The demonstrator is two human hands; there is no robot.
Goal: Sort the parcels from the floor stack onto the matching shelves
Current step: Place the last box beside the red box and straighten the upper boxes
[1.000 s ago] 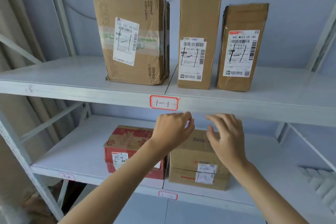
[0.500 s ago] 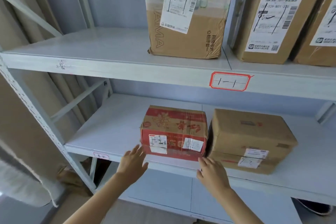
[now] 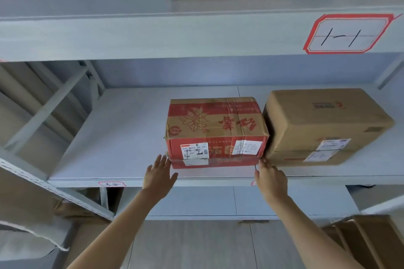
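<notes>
Pale grey metal shelving fills the head view, with wood-look flooring below and a red-bordered tag (image 3: 347, 34) marked "1-1" on the upper shelf (image 3: 153, 35) edge. On the middle shelf (image 3: 113, 137) sits the red-printed parcel (image 3: 216, 133), a plain brown box (image 3: 323, 126) just beside its right end. The left hand (image 3: 159, 176), fingers straight and spread, reaches its lower left corner holding nothing; the right hand (image 3: 271, 178) meets its lower right corner, fingers extended, gripping nothing.

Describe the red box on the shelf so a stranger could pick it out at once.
Find the white shelf below the one tagged 1-1. Two parcels sit side by side on it, and the red box is the left one, between the left hand and the right hand. Unlike the plain brown box, it has red bands and a flower print.
</notes>
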